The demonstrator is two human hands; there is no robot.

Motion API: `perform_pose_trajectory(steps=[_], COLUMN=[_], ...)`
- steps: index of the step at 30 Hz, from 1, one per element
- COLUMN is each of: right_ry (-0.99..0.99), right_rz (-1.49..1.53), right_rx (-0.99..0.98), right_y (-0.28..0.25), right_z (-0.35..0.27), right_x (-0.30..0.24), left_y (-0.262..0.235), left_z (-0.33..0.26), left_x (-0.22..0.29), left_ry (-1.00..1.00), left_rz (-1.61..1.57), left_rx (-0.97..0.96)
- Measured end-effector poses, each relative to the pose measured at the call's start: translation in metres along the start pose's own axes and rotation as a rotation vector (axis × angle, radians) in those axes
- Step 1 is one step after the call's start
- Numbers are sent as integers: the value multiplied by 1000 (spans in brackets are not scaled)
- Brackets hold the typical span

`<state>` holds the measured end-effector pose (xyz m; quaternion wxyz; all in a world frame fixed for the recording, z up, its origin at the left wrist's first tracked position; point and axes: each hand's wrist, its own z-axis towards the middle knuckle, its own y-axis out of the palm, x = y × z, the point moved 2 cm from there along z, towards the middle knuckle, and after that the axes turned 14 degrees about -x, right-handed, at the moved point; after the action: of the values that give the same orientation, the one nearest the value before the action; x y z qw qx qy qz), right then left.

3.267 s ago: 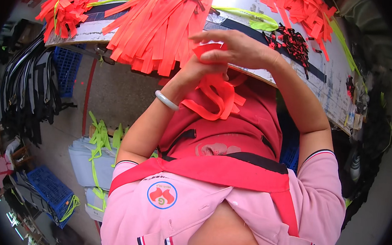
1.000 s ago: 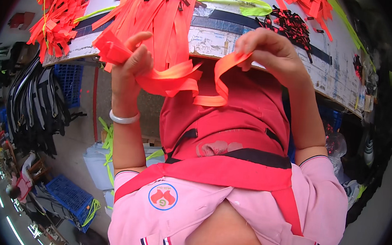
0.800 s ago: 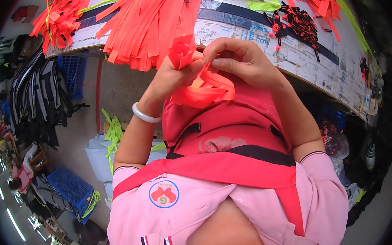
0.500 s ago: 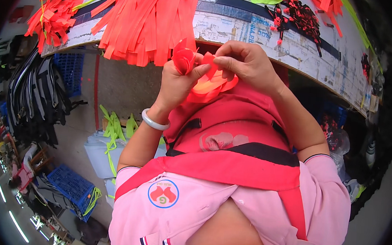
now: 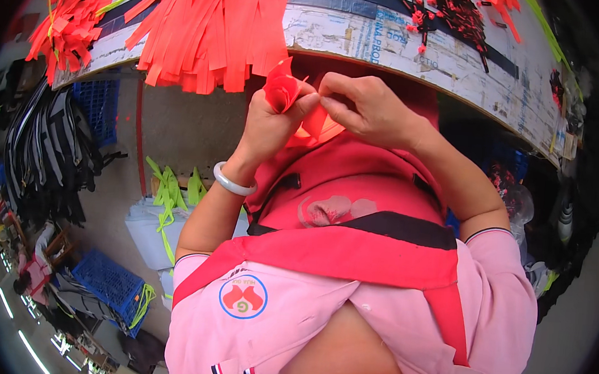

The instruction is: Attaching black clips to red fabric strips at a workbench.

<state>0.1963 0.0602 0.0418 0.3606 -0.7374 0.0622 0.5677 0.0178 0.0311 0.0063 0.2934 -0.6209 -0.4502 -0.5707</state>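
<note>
My left hand is closed around a bundle of red-orange fabric strips, whose folded ends fan out above the fist. Close beside it, my right hand is closed in a pinch near the left thumb. What its fingertips hold, if anything, is hidden by the fingers. Looser strips from the bundle hang below both hands, over my red apron. Both hands are just off the near edge of the worktable.
A large pile of red-orange strips drapes over the table edge, with another bunch farther left. Small black-and-red pieces lie at the right. Black-grey straps hang at left; a blue crate stands on the floor.
My right hand has shifted slightly left and down, its fingers coming against the left thumb. The red strip end that showed between the hands is now mostly covered.
</note>
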Motion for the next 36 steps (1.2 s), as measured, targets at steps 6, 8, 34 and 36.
perform_pose_trajectory(steps=[6,8,34,36], right_ry=[217,225,139,143], right_rz=[897,1098,-729,-704], right_rx=[69,64,697,686], right_y=[23,41,-131,-130], right_z=[-3,-6,-22,-39], right_x=[28,58,178,180], left_y=[12,27,32,30], left_z=[7,9,18,17], left_x=[12,21,-8,-8], left_ry=[363,458,-39,-46], left_rz=[595,742,30,36], left_rx=[61,12,-169,-154])
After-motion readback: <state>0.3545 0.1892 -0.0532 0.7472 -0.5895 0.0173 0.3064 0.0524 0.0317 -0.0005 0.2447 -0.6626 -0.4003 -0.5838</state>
